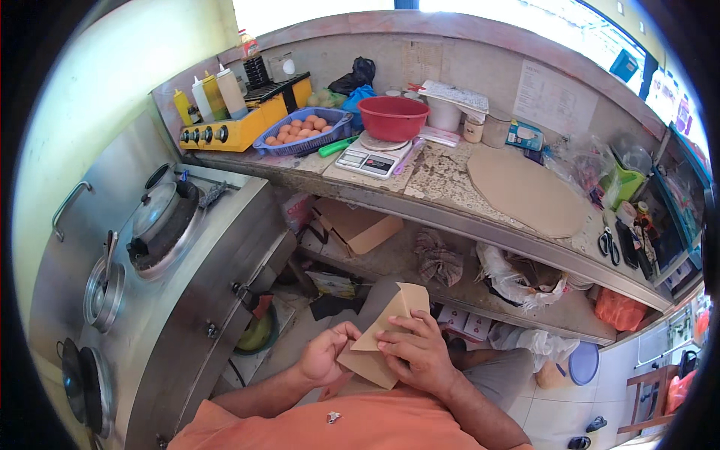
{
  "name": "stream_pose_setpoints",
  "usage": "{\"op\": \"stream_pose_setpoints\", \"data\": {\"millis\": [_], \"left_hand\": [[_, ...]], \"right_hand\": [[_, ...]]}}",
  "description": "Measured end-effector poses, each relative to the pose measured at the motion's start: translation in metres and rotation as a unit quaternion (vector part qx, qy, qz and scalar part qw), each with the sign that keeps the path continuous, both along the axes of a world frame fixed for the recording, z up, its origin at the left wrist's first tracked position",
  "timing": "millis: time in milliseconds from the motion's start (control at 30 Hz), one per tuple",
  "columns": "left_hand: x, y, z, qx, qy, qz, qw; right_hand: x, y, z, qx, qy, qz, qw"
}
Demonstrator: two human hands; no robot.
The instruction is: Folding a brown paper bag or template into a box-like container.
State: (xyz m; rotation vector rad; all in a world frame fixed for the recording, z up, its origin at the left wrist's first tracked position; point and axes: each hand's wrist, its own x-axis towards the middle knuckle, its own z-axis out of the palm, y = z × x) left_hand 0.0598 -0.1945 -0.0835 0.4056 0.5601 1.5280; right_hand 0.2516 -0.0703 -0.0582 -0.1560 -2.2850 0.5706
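Folded brown paper or thin card [414, 297] is held in front of my body, at waist height. My left hand [329, 353] pinches its left edge between thumb and fingers. Across the right side of the folded flap lies my right hand [419, 351], fingers spread over the surface. A lower brown panel [368, 365] shows beneath the flap, angled towards my shirt. More brown sheet lies below it, partly hidden by my hands.
A counter holds a kitchen scale [374, 157] under a red bowl [394, 118], a blue basket [304, 132] of eggs, a flat brown sheet [526, 191] and scissors [608, 246]. At left stands a steel stove [185, 315] with lidded pans. An open cardboard box [360, 225] sits on the shelf below.
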Motion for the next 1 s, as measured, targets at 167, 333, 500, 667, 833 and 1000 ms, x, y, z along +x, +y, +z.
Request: {"op": "stream_pose_setpoints", "data": {"millis": [167, 333, 500, 667, 833, 1000], "left_hand": [[-0.017, 0.001, 0.015, -0.131, 0.207, -0.207, 0.947], [-0.014, 0.006, 0.016, -0.04, 0.316, -0.194, 0.928], [-0.031, 0.024, 0.017, -0.033, 0.347, -0.287, 0.892], [-0.02, 0.031, 0.009, -0.024, 0.387, -0.223, 0.894], [-0.031, 0.036, 0.003, -0.023, 0.264, -0.238, 0.934], [-0.015, 0.026, 0.027, 0.151, 0.31, -0.267, 0.9]], "right_hand": [[0.0, 0.003, -0.006, 0.009, -0.017, 0.044, 0.999], [0.006, 0.002, -0.017, -0.142, -0.003, 0.042, 0.989], [0.003, -0.004, -0.008, -0.245, -0.118, 0.04, 0.962], [0.006, 0.005, -0.009, -0.225, -0.15, 0.066, 0.961], [0.012, 0.002, 0.001, -0.13, -0.163, 0.009, 0.978], [0.02, 0.012, -0.009, -0.198, -0.007, -0.111, 0.974]]}}
